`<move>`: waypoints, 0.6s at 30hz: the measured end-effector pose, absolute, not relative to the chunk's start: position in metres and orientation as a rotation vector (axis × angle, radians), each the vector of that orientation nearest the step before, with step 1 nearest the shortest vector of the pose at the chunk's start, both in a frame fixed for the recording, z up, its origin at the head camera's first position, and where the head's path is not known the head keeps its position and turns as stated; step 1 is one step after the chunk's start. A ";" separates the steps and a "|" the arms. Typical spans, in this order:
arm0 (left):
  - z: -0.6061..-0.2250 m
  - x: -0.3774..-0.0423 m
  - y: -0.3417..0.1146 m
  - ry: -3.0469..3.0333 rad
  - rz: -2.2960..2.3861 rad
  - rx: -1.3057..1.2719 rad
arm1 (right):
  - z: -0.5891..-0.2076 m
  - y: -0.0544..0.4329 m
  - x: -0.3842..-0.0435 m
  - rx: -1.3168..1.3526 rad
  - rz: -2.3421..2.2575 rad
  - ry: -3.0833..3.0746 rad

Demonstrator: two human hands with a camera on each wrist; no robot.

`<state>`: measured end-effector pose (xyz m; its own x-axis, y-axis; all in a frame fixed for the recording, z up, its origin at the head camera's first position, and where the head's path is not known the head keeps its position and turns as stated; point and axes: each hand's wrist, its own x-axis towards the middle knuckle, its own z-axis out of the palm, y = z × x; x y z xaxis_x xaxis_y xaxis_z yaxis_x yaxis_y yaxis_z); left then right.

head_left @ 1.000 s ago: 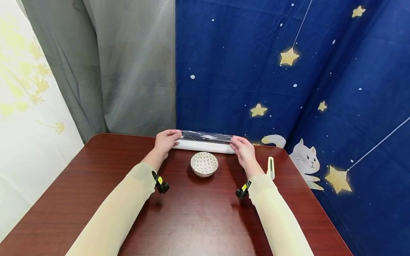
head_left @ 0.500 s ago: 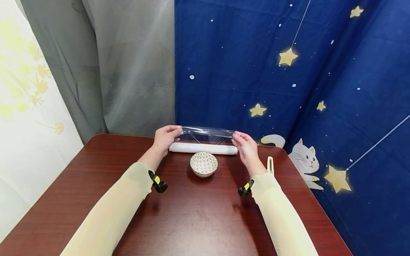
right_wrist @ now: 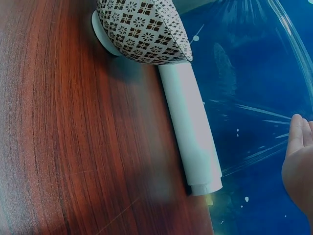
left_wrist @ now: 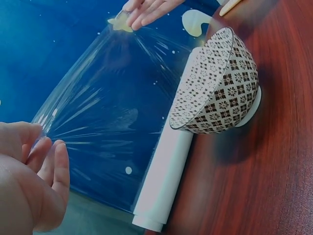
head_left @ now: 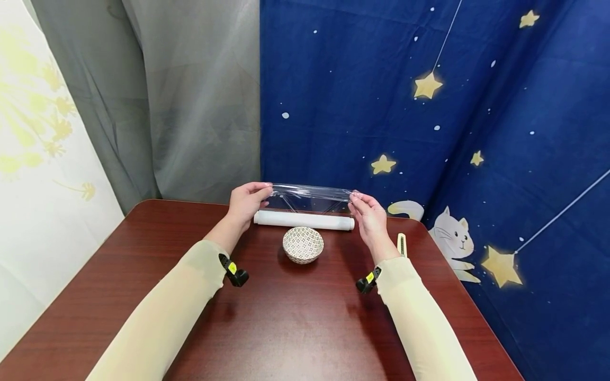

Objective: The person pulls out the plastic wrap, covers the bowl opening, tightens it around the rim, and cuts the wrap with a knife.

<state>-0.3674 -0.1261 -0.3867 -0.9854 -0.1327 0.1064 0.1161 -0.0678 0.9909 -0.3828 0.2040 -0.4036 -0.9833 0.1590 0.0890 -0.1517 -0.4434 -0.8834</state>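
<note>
A sheet of clear plastic wrap (head_left: 312,192) stretches up from a white roll (head_left: 305,219) lying near the table's far edge. My left hand (head_left: 246,203) pinches one upper corner of the sheet between thumb and fingers, plainly seen in the left wrist view. The other corner is pinched by my right hand (head_left: 369,216), whose thumb is cut off in the right wrist view. Just in front of the roll stands a patterned bowl (head_left: 303,245), upright. In the left wrist view the bowl (left_wrist: 220,85) hides part of the roll. Neither hand touches the bowl.
To the right of my right hand lies a pale utility knife (head_left: 402,245), partly covered by the sleeve. The dark red wooden table (head_left: 286,317) ends just behind the roll. Beyond it hang grey and blue curtains (head_left: 329,106).
Both hands have risen and spread slightly apart, drawing more plastic wrap up off the roll. The roll has shifted a little toward the bowl, which stays put.
</note>
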 end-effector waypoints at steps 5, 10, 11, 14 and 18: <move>-0.382 -0.363 -0.125 -2.005 -2.170 -0.004 | -0.402 0.205 -0.381 0.008 2.526 -1.515; -0.378 -0.358 -0.126 -2.021 -2.136 -0.030 | -0.399 0.207 -0.376 0.021 2.511 -1.531; -0.377 -0.356 -0.126 -2.024 -2.126 -0.035 | -0.398 0.208 -0.374 0.022 2.505 -1.543; -0.375 -0.353 -0.126 -2.032 -2.098 -0.057 | -0.396 0.210 -0.369 0.022 2.473 -1.589; -0.375 -0.349 -0.128 -2.045 -2.065 -0.072 | -0.393 0.213 -0.363 0.033 2.432 -1.644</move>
